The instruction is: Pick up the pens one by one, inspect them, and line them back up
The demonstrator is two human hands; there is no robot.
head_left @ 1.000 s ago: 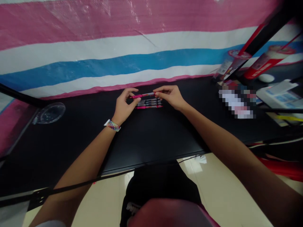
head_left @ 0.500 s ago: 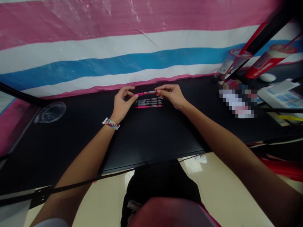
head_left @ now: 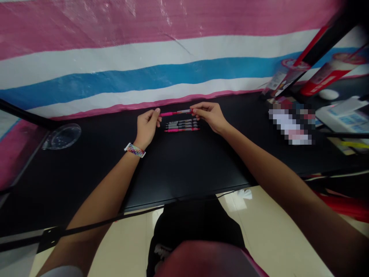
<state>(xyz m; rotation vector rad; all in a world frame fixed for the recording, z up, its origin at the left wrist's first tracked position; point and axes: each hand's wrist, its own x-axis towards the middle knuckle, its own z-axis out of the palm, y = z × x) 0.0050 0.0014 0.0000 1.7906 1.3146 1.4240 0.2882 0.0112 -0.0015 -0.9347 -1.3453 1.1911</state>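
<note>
A pink pen is held level between my two hands, just behind a stack of pens on the black table. My left hand, with a colourful band at its wrist, pinches the pink grip end. The other end is between the thumb and fingers of my right hand. Several black-and-clear pens lie side by side, and another pink pen lies along their near side.
A clear plastic lid lies at the left. Two cups with straws, a clear one and a red one, stand at the back right near a white oval object and boxes. A striped sheet hangs behind.
My left thumb and fingers have shifted left to the pen's end, and the fingers have closed in. The held pen shows more of its pink part. My right hand has barely moved.
</note>
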